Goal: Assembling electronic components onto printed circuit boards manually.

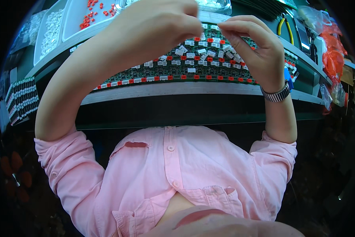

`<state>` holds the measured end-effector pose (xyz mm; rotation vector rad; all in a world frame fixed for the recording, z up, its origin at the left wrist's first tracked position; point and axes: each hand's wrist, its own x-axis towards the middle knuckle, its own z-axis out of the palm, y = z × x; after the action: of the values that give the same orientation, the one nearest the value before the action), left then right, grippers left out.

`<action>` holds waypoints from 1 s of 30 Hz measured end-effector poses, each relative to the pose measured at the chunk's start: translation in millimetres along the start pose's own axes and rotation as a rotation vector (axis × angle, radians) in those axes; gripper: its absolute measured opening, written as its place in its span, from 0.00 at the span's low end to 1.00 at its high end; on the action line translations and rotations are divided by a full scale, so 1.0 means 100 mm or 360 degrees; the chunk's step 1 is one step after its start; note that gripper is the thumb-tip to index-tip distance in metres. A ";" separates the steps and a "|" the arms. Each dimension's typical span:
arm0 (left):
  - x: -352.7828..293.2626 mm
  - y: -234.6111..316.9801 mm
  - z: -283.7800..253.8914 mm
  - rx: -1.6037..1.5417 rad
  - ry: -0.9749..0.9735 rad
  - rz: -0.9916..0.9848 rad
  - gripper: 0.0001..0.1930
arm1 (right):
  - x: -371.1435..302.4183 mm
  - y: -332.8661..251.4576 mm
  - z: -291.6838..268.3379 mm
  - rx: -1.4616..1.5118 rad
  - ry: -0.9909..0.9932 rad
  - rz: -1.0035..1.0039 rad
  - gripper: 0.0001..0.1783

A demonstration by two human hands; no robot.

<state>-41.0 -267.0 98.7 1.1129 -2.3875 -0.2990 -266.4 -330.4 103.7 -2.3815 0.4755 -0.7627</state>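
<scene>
My left hand (171, 25) hovers over the far side of the green circuit boards (157, 72), fingers curled inward. Its fingertips are partly hidden; a small white piece shows just beside them, and I cannot tell whether they hold it. Facing it, my right hand (258, 47) has thumb and forefinger brought together in a pinch, with whatever lies between too small to make out. The boards form long rows, with red connectors (197, 77) and white connectors (191, 70) along them. Several loose white connectors (180, 50) lie in a scatter on top, below and between my hands.
A metal rail (146, 91) edges the bench nearest me. Beyond my left arm stand a tray with red pieces (75, 21) and a bin of white pieces (51, 33). Stacked boards (22, 100) stand far left. Yellow-handled pliers (290, 31) and a red plastic bag (332, 51) are at right.
</scene>
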 end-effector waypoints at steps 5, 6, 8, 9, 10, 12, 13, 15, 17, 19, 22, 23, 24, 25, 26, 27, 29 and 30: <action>0.10 0.00 -0.05 -0.0184 -0.0255 -0.0271 0.03 | 0.05 -0.04 -0.02 -0.0072 -0.0068 0.0018 0.10; 0.11 0.01 -0.06 -0.0242 -0.0349 -0.0374 0.03 | 0.05 -0.04 -0.02 -0.0081 -0.0085 0.0026 0.10; 0.07 0.03 -0.07 -0.0223 -0.0246 -0.0381 0.03 | 0.05 0.00 0.02 -0.0093 -0.0108 0.0004 0.10; 0.01 0.05 -0.09 -0.0205 -0.0142 -0.0398 0.03 | 0.05 0.04 0.05 -0.0098 -0.0138 -0.0022 0.10; -0.04 0.06 -0.10 -0.0186 -0.0038 -0.0416 0.03 | 0.04 0.08 0.08 -0.0103 -0.0168 -0.0049 0.10; -0.11 0.07 -0.12 -0.0166 0.0065 -0.0435 0.04 | 0.06 0.07 0.11 -0.0105 -0.0198 -0.0077 0.10; -0.14 0.07 -0.14 -0.0238 0.0100 -0.0471 0.04 | 0.11 0.03 0.10 -0.0185 -0.0256 -0.0100 0.10; -0.18 0.07 -0.17 -0.0376 0.0167 -0.0551 0.06 | 0.22 -0.05 0.07 -0.0336 -0.0373 -0.0152 0.10; -0.20 0.10 -0.19 -0.0448 0.0203 -0.0592 0.06 | 0.23 -0.08 0.09 -0.0413 -0.0434 -0.0178 0.10; -0.21 0.14 -0.23 -0.0492 0.0119 -0.0703 0.07 | 0.20 -0.10 0.12 -0.0489 -0.0438 -0.0107 0.10; -0.20 0.17 -0.23 -0.0539 0.0033 -0.0811 0.08 | 0.18 -0.10 0.14 -0.0567 -0.0442 -0.0032 0.10; -0.19 0.17 -0.23 -0.0561 0.0035 -0.0820 0.08 | 0.18 -0.10 0.14 -0.0574 -0.0429 -0.0075 0.10; -0.18 0.16 -0.22 -0.0583 0.0036 -0.0827 0.08 | 0.19 -0.09 0.14 -0.0582 -0.0416 -0.0118 0.09; -0.17 0.16 -0.21 -0.0603 0.0038 -0.0834 0.08 | 0.19 -0.08 0.13 -0.0590 -0.0402 -0.0161 0.09; -0.15 0.16 -0.21 -0.0624 0.0039 -0.0841 0.08 | 0.20 -0.08 0.12 -0.0598 -0.0388 -0.0204 0.08; -0.15 0.15 -0.20 -0.0625 0.0036 -0.0840 0.08 | 0.20 -0.07 0.11 -0.0598 -0.0387 -0.0201 0.08; -0.16 0.11 -0.17 -0.0520 0.0070 -0.0640 0.07 | 0.22 -0.06 0.04 -0.0546 -0.0365 -0.0274 0.07; -0.16 0.10 -0.16 -0.0467 0.0087 -0.0539 0.07 | 0.22 -0.05 0.01 -0.0520 -0.0354 -0.0311 0.06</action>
<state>-30.3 -248.6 110.7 1.3562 -2.0176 -0.6989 -248.1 -337.0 115.2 -2.8104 0.2946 -0.5228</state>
